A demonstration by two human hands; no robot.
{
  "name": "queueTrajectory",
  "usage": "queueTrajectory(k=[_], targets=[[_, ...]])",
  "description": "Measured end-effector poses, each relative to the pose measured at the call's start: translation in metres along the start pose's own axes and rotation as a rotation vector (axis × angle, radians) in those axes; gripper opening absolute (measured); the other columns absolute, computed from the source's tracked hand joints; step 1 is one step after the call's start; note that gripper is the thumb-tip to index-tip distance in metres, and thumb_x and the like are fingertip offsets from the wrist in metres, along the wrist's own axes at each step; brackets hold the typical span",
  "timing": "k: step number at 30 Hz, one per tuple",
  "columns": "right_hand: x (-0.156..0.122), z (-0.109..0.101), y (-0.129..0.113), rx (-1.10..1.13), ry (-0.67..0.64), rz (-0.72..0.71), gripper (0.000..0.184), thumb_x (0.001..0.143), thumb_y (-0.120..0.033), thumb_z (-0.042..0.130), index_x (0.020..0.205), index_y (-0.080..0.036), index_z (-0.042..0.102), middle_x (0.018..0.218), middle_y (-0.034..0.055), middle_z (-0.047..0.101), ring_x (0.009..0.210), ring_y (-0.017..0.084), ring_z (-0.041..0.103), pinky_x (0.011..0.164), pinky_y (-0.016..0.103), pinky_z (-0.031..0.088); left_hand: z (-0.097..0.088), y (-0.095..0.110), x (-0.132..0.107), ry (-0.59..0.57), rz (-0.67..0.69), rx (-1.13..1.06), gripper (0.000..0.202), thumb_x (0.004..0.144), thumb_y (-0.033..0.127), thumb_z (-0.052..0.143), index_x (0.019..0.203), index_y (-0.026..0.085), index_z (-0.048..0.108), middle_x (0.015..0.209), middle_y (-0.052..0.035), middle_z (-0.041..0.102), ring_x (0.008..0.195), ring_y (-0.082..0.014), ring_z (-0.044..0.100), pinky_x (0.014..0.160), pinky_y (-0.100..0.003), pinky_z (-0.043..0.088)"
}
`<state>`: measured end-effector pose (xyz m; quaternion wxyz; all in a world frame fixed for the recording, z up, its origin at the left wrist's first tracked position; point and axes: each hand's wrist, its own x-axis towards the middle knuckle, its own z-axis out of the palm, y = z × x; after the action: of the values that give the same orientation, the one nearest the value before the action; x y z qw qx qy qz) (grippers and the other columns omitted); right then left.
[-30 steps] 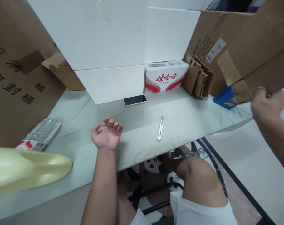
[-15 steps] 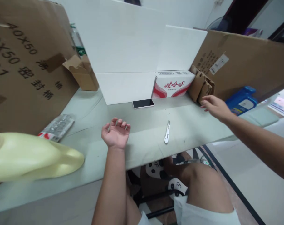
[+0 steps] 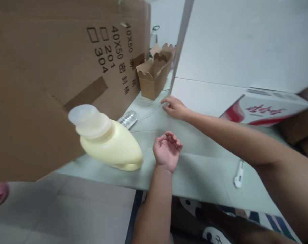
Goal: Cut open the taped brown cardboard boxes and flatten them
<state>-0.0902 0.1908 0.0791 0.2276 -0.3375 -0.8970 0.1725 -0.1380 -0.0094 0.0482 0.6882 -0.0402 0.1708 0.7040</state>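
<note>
My left hand [image 3: 167, 150] rests palm up on the pale green table [image 3: 194, 169], fingers loosely curled and holding nothing. My right hand [image 3: 174, 107] reaches across to the far left, fingers spread flat on the table beside the foot of a white board [image 3: 232, 44]. A pale yellow plastic jug [image 3: 110, 142] with a translucent cap lies on its side just left of my left hand. A white utility knife [image 3: 239, 173] lies near the table's front edge under my right forearm.
A big printed brown carton [image 3: 55, 67] fills the left. A small open cardboard box [image 3: 154, 73] stands at the back. A foil packet [image 3: 128, 119] lies behind the jug. A red-and-white box [image 3: 265, 110] sits at the right.
The view has swung left. My right hand has crossed from the right side over to the far left by the white board. My left hand stays put, fingers a bit more curled.
</note>
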Motion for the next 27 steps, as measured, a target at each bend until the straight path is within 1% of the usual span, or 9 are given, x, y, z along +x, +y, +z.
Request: queueTrajectory(k=[2, 6, 9, 12, 15, 17, 22, 25, 27], targets=[[0.048, 0.020, -0.005, -0.038, 0.082, -0.028, 0.030, 0.087, -0.017, 0.054, 0.113, -0.017, 0.067, 0.148, 0.0169, 0.051, 0.094, 0.022, 0.069, 0.102, 0.047, 0.053, -0.002, 0.006, 0.003, 0.012, 0.006, 0.003, 0.018, 0.076, 0.031, 0.055, 0.075, 0.015, 0.066, 0.065, -0.0008, 0.056, 0.054, -0.0120, 0.055, 0.061, -0.026, 0.046], [0.116, 0.049, -0.007, -0.087, 0.149, -0.030, 0.023, 0.087, -0.023, 0.058, 0.107, -0.021, 0.069, 0.167, 0.0078, 0.027, 0.110, 0.029, 0.067, 0.105, 0.058, 0.052, -0.002, 0.014, 0.013, 0.027, 0.032, 0.008, 0.019, 0.073, 0.032, 0.056, 0.072, 0.015, 0.065, 0.065, -0.0017, 0.056, 0.054, -0.0119, 0.054, 0.061, -0.025, 0.042], [0.139, 0.055, -0.004, -0.101, 0.135, 0.042, 0.017, 0.082, -0.020, 0.062, 0.097, -0.019, 0.070, 0.153, 0.0117, 0.048, 0.115, 0.032, 0.065, 0.107, 0.061, 0.050, 0.000, 0.014, 0.017, 0.040, 0.027, 0.019, 0.018, 0.072, 0.032, 0.056, 0.072, 0.015, 0.063, 0.065, -0.0018, 0.055, 0.055, -0.0120, 0.052, 0.062, -0.026, 0.041], [0.131, 0.045, -0.005, -0.126, 0.165, 0.056, 0.013, 0.080, -0.015, 0.060, 0.088, -0.016, 0.071, 0.128, 0.0148, 0.066, 0.116, 0.034, 0.064, 0.109, 0.058, 0.049, 0.001, 0.010, 0.017, 0.034, 0.043, 0.070, 0.018, 0.071, 0.033, 0.056, 0.072, 0.016, 0.062, 0.066, -0.0018, 0.054, 0.057, -0.0120, 0.050, 0.062, -0.025, 0.040], [0.090, 0.024, -0.013, -0.109, 0.207, 0.036, 0.016, 0.084, -0.016, 0.058, 0.092, -0.015, 0.072, 0.123, 0.0154, 0.068, 0.113, 0.032, 0.066, 0.106, 0.052, 0.052, -0.001, 0.007, 0.014, 0.053, 0.179, 0.164, 0.019, 0.070, 0.035, 0.057, 0.073, 0.017, 0.061, 0.067, -0.0011, 0.052, 0.059, -0.0124, 0.049, 0.062, -0.025, 0.039], [0.047, 0.006, -0.022, -0.046, 0.226, 0.010, 0.018, 0.086, -0.019, 0.058, 0.095, -0.015, 0.073, 0.124, 0.0149, 0.068, 0.105, 0.028, 0.068, 0.099, 0.047, 0.057, -0.004, 0.005, 0.011, 0.146, 0.390, 0.277, 0.016, 0.072, 0.034, 0.057, 0.073, 0.018, 0.058, 0.068, -0.0001, 0.049, 0.061, -0.0130, 0.048, 0.062, -0.025, 0.038], [-0.092, -0.055, -0.039, 0.194, 0.234, 0.076, 0.024, 0.092, -0.032, 0.056, 0.100, -0.018, 0.074, 0.125, 0.0119, 0.067, 0.058, 0.011, 0.060, 0.056, 0.032, 0.057, -0.010, -0.008, -0.002, 0.373, 0.949, 0.608, 0.005, 0.081, 0.024, 0.056, 0.077, 0.022, 0.054, 0.079, 0.0000, 0.046, 0.079, -0.0162, 0.046, 0.077, -0.025, 0.039], [-0.178, -0.090, -0.046, 0.235, 0.394, 0.128, 0.014, 0.090, -0.030, 0.062, 0.092, -0.024, 0.075, 0.111, 0.0089, 0.069, 0.053, 0.010, 0.058, 0.047, 0.030, 0.052, -0.011, -0.013, -0.007, 0.412, 1.108, 0.680, 0.014, 0.081, 0.023, 0.054, 0.095, 0.025, 0.054, 0.102, -0.0020, 0.051, 0.105, -0.0190, 0.051, 0.100, -0.029, 0.038], [-0.231, -0.110, -0.055, 0.245, 0.569, 0.122, 0.015, 0.089, -0.024, 0.066, 0.093, -0.031, 0.078, 0.106, 0.0070, 0.067, 0.058, 0.012, 0.061, 0.050, 0.033, 0.054, -0.010, -0.013, -0.004, 0.385, 1.120, 0.707, 0.025, 0.085, 0.027, 0.049, 0.110, 0.026, 0.052, 0.120, -0.0045, 0.051, 0.124, -0.0211, 0.049, 0.111, -0.032, 0.034]])
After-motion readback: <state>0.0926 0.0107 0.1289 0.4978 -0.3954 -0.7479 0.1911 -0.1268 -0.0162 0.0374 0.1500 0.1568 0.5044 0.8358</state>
